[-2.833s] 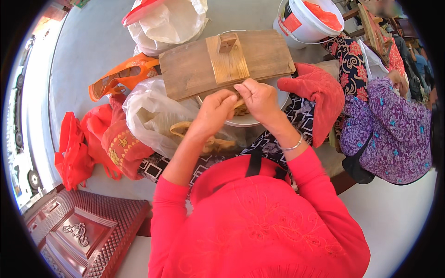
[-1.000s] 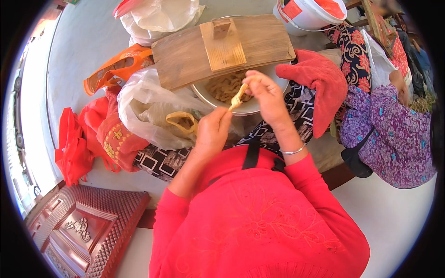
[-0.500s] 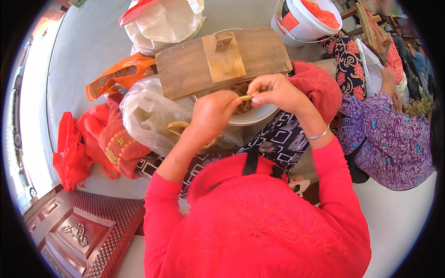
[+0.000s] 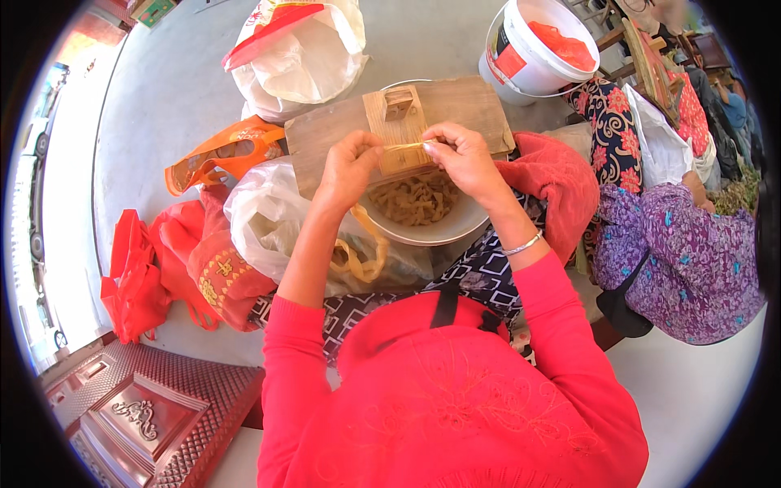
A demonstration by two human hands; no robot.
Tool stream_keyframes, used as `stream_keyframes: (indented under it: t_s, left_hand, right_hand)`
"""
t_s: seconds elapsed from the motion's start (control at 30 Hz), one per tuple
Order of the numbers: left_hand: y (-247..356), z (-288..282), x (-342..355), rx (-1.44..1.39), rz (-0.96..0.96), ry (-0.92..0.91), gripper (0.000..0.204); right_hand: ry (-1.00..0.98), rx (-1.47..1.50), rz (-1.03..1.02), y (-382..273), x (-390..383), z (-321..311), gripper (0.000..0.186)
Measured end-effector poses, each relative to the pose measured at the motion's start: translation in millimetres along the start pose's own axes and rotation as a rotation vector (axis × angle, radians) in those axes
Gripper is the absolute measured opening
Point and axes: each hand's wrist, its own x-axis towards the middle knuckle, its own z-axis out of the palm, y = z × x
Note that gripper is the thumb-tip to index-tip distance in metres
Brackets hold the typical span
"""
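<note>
Floor [image 4: 183, 77] is grey; a white bucket [image 4: 533, 71] stands on it; left hand [image 4: 350, 168] and right hand [image 4: 464, 160] both pinch a thin yellow strip [image 4: 404, 147], stretched over the wooden board [image 4: 465, 110] across a bowl [image 4: 472, 218].

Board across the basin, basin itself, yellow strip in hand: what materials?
Board: wood, matte, probably unvarnished; grain shows.
Basin: probably metal, maybe enamelled; smooth, pale, slight sheen.
Yellow strip: possibly plant fibre, slightly shiny; thin, too small to tell.
</note>
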Motion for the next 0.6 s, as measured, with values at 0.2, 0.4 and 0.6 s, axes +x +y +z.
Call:
stream_keyframes:
  t_s: [0.2,0.4,0.6]
  left_hand:
    - [-22,9,11,0.595,0.17,0.233,0.009]
    - [-38,21,-34,0.178,0.119,0.176,0.014]
    - [13,39,-76,-0.505,-0.41,-0.278,0.017]
  right_hand:
    - [0.018,-0.568,-0.241,-1,2,5,0.013]
    - [0.161,-0.674,-0.516,-32,-35,17,0.016]
    - [0.129,-0.472,-0.208,-25,-48,23,0.029]
